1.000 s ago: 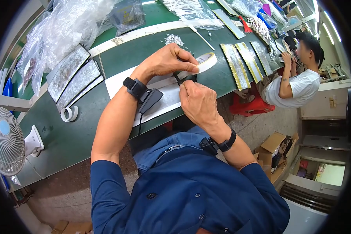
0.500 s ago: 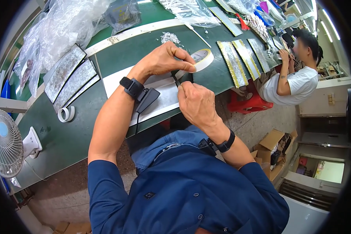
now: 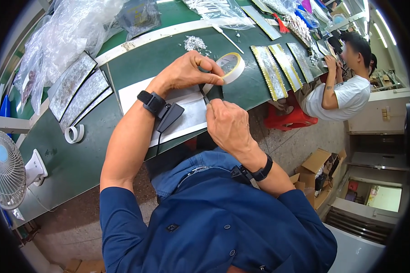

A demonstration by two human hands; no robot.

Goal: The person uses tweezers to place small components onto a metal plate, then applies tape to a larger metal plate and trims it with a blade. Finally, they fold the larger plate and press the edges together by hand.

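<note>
My left hand (image 3: 189,72) pinches a roll of white tape (image 3: 235,75) between thumb and fingers, above the green tabletop. The roll has a yellowish inner edge and stands tilted. Close below it, my right hand (image 3: 228,126) is closed around a thin dark tool (image 3: 204,96). Most of the tool is hidden in the fingers, so its kind is unclear. Under both hands lies a flat silvery-grey sheet (image 3: 189,113) on a white sheet (image 3: 131,96). My left forearm and its wrist device cover part of them.
Curved metallic plates (image 3: 75,86) and another tape roll (image 3: 74,133) lie left, near a fan (image 3: 5,168). Small white scraps (image 3: 195,43) and a white stick (image 3: 228,38) lie beyond. Toothed yellow-edged strips (image 3: 269,73) lie right, before a seated co-worker (image 3: 351,86).
The view has shifted slightly. My right hand has drawn back a little toward me, and more of the dark tool shows. My left hand keeps its pinch on the tape roll.
</note>
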